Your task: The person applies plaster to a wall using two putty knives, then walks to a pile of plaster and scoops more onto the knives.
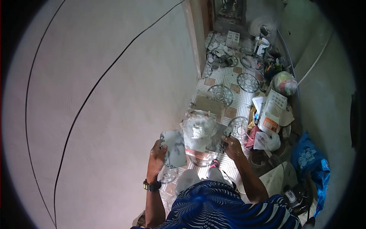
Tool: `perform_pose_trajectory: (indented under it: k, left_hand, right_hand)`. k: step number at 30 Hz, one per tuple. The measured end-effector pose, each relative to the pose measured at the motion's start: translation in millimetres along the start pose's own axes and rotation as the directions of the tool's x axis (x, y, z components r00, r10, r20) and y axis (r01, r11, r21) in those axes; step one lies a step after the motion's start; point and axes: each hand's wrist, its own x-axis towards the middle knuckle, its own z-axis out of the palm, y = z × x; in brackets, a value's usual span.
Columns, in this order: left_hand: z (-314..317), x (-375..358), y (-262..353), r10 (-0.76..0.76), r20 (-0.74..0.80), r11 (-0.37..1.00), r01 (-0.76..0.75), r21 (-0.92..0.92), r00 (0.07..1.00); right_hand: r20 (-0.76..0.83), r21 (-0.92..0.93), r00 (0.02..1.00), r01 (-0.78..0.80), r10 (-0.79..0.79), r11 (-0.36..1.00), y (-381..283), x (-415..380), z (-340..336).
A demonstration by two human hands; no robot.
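Note:
My left hand [155, 158] holds a flat white panel with dark grey marbling [174, 148] by its left edge, the thumb on its face. On the other side, my right hand [233, 147] grips a darker marbled piece [216, 140] at its right edge. Between the two pieces and beyond them lies an open bag of white powder [198, 129], bright in the middle. The lower part of the bag shows red print. What the fingers do behind the panels is hidden.
A plain wall [114, 95] with two hanging black cables rises close on my left. Along the right wall stand a white container [272, 114], a blue plastic bag [308, 156] and a white bucket [262, 45]. Patterned floor [225, 80] runs ahead to hollow blocks [233, 39].

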Motion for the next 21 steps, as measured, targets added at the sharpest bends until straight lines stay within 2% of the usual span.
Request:
perform_pose_trajectory:
  k: [2, 5, 6, 9, 12, 14, 15, 16, 17, 18, 19, 21]
  left_hand:
    - [-2.1, 26.0, 19.7, 0.025, 0.068, 0.999, -0.027, 0.028, 0.997]
    - [11.9, 58.0, 54.4, 0.096, 0.168, 0.995, -0.100, 0.011, 0.981]
    - [15.2, 67.2, 63.3, 0.123, 0.202, 0.992, -0.124, -0.007, 0.972]
    - [17.5, 96.0, 74.9, 0.112, 0.339, 0.993, -0.115, -0.011, 0.934]
    - [22.2, 117.8, 62.3, 0.168, 0.427, 0.976, -0.212, 0.057, 0.888]
    - [25.1, 118.7, 61.4, 0.118, 0.442, 0.959, -0.218, 0.183, 0.889]
    - [26.8, 118.9, 59.9, 0.101, 0.440, 0.943, -0.227, 0.243, 0.892]
    - [24.8, 121.1, 57.1, 0.050, 0.472, 0.950, -0.187, 0.248, 0.880]
    - [25.2, 121.1, 51.3, 0.004, 0.502, 0.955, -0.153, 0.255, 0.865]
    - [26.4, 119.1, 38.5, 0.026, 0.512, 0.970, -0.146, 0.196, 0.858]
    - [25.6, 119.5, 21.3, 0.050, 0.523, 0.981, -0.141, 0.135, 0.851]
    - [23.2, 122.4, -23.0, 0.140, 0.540, 0.973, -0.216, 0.079, 0.830]
  right_hand:
    - [-0.035, 0.008, 0.999, -0.027, 0.027, 1.000, -10.0, 4.5, 10.6]
    - [-0.096, -0.009, 0.995, 0.013, -0.014, 1.000, -6.2, 11.7, -13.8]
    - [-0.060, 0.028, 0.997, 0.042, -0.041, 0.999, -5.4, 9.0, -20.1]
    - [-0.145, 0.086, 0.985, 0.109, -0.096, 0.990, 4.8, 1.1, -23.4]
    - [-0.142, 0.151, 0.985, 0.124, -0.103, 0.981, 4.6, -14.2, -14.3]
    - [-0.189, 0.116, 0.968, 0.187, -0.163, 0.976, 15.9, -17.2, -24.8]
    - [-0.195, -0.033, 0.963, 0.181, -0.184, 0.983, 20.8, -17.7, -37.8]
    - [-0.222, 0.107, 0.963, 0.180, -0.154, 0.978, 2.6, -31.7, -4.2]
    - [-0.258, 0.062, 0.951, 0.194, -0.172, 0.979, 14.2, -27.7, -22.5]
    - [-0.258, 0.031, 0.937, 0.251, -0.235, 0.967, 21.4, -24.7, -30.7]
    - [-0.241, 0.155, 0.945, 0.263, -0.221, 0.952, 28.3, -17.1, -39.0]
    - [-0.288, 0.197, 0.938, 0.255, -0.193, 0.947, 28.9, -12.4, -35.4]
